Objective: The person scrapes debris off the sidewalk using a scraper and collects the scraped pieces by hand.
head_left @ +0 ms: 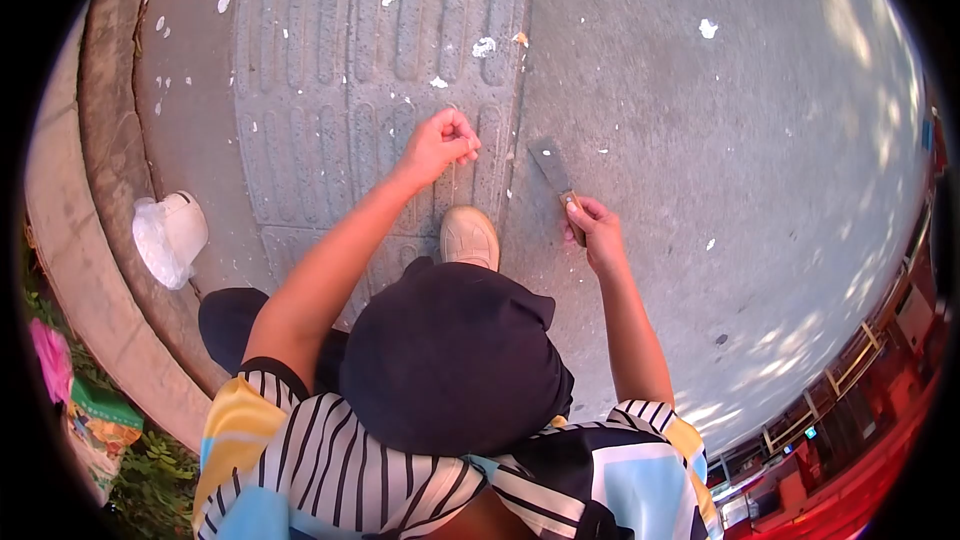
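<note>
In my right hand (598, 230) is a putty knife (552, 172) with a wooden handle, its flat grey blade angled up and left over the grey pavement. My fingers are wrapped round the handle. To the left, my left hand (442, 146) is closed, thumb and fingers pinched together above the ribbed paving tiles (378, 45). Whatever may be between those fingertips is too small to make out. Small white scraps, such as one piece (438, 82) beyond my left hand, lie scattered over the tiles and the smooth pavement (700, 140).
A white tub (186, 225) with clear plastic over it stands by the kerb (85, 230) at the left. My beige shoe (469, 237) is on the tiles below my left hand. Plants and a pink bag (52, 358) lie beyond the kerb; red structures (830, 480) show at lower right.
</note>
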`<state>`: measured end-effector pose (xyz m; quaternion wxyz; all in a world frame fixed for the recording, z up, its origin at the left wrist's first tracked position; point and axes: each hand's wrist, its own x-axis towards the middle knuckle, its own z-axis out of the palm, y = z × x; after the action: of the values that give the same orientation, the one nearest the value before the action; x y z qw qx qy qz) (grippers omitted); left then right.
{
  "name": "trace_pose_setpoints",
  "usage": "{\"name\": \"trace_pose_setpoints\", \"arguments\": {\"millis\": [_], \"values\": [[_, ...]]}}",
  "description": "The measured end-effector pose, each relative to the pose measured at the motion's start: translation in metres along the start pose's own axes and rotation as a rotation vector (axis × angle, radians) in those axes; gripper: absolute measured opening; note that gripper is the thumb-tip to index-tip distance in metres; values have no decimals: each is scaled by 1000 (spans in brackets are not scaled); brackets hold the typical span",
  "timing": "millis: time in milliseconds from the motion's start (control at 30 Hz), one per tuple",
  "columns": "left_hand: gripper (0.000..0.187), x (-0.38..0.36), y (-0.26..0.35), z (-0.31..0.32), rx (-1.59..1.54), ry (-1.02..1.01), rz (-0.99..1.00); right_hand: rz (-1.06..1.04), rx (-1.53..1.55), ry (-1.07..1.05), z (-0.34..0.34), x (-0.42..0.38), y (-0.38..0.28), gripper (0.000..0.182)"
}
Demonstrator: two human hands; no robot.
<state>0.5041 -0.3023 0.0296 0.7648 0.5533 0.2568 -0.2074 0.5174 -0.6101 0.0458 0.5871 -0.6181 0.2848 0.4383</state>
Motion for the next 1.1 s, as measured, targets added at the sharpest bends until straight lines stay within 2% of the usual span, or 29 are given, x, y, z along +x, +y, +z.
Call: {"name": "trace_pose_setpoints", "arguments": {"millis": [233, 333, 467, 667, 767, 900, 1000, 1100], "values": [[10, -2, -3, -46, -115, 202, 39, -182, -38, -118, 73, 40, -68, 22], [11, -1, 6, -49, -37, 296, 60, -190, -20, -63, 77, 51, -78, 22], [17, 12, 4, -55, 446, 396, 218, -269, -61, -40, 81, 70, -95, 20], [30, 29, 13, -45, 864, 462, 418, -446, -500, 12, 96, 78, -94, 22], [30, 35, 18, -37, 986, 505, 491, -443, -293, 63, 99, 73, -91, 21], [27, 38, 21, -34, 1043, 489, 466, -503, -497, 95, 89, 82, -84, 21], [25, 36, 23, -33, 1036, 480, 425, -455, -529, 46, 93, 71, -84, 23], [22, 35, 22, -35, 1023, 472, 432, -356, -214, -31, 93, 60, -84, 19]]}}
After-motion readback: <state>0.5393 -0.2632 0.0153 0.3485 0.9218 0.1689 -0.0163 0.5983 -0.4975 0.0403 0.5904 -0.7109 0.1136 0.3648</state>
